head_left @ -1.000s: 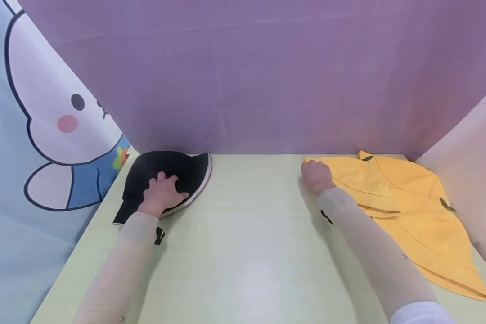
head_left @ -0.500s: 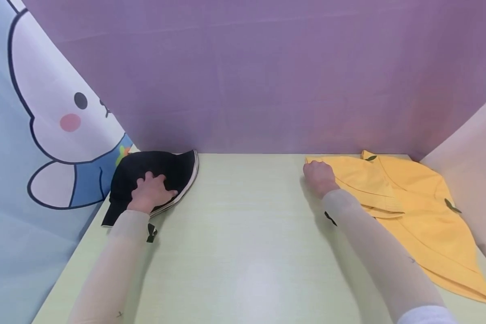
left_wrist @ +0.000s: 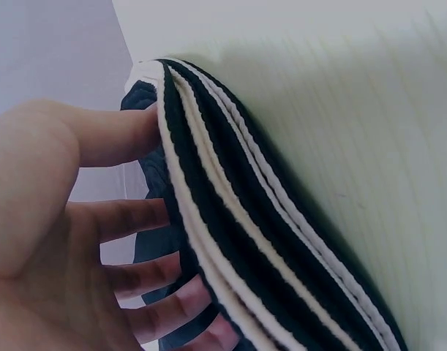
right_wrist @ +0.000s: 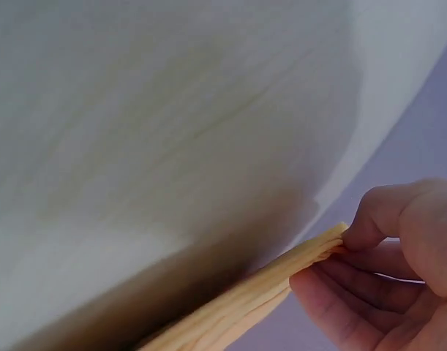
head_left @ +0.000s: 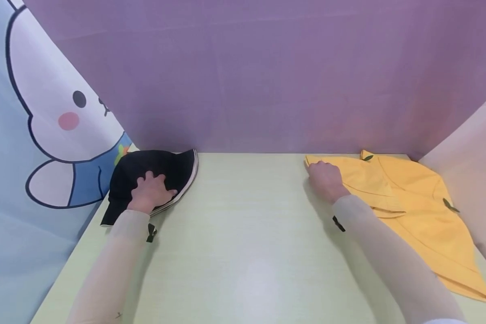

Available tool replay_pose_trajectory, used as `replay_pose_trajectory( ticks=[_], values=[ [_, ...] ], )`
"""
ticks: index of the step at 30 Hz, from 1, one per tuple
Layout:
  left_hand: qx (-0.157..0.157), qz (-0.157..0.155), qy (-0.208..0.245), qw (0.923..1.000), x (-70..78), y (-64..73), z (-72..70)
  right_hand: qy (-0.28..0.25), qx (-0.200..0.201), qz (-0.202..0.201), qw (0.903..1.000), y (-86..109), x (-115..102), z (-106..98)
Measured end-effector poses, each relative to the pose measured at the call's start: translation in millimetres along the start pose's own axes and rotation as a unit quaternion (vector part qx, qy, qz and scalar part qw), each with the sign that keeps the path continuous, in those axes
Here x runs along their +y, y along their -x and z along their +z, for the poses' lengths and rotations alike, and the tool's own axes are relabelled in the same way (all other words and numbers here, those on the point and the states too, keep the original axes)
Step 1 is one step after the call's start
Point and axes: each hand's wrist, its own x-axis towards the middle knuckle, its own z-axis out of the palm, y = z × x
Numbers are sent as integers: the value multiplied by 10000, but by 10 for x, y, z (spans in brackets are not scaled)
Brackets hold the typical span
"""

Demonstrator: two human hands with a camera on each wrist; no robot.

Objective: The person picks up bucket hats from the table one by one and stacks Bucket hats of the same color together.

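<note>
Though pale, glossy tabletop (head_left: 247, 252), purple backdrop (head_left: 263, 76).

Pale table (head_left: 247, 225) bounded by a purple cloth (head_left: 247, 81), a blue sheet (head_left: 8, 234) and a pink panel (head_left: 478, 157).
From the head view's centre, the faintly creased purple cloth fills 12 o'clock, meeting the table's far edge; the blue sheet hangs at 9 o'clock, the pink panel stands at 3. Printed on the blue sheet is a white cartoon animal (head_left: 56, 76) with a dark oval eye (head_left: 79, 99) and pink cheek (head_left: 68, 121). A soft shine (head_left: 259, 274) lies on the table at 6 o'clock.
</note>
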Motion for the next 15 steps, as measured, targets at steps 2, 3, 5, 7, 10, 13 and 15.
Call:
replay_pose_trajectory(
  ticks=[2,3,5,7,10,13,15],
  values=[
    [-6,5,-6,10000,6,-5,3,-96,54,58,9999,48,-4,-32],
    [-5,5,-8,10000,7,-6,4,-140,87,58,9998,71,-9,-48],
    [-12,9,-5,10000,5,-5,7,-226,169,45,9996,121,-32,-88],
    [-25,11,10,10000,2,-5,11,-303,322,9,9990,171,-61,-125],
    [-29,23,26,10000,-6,-6,17,-402,586,-122,9974,253,-127,-188],
    [-27,14,38,10000,-8,-14,20,-412,794,-272,9956,338,-222,-246],
    [-28,11,33,10000,-5,-18,20,-397,862,-350,9949,390,-300,-275]
  ],
)
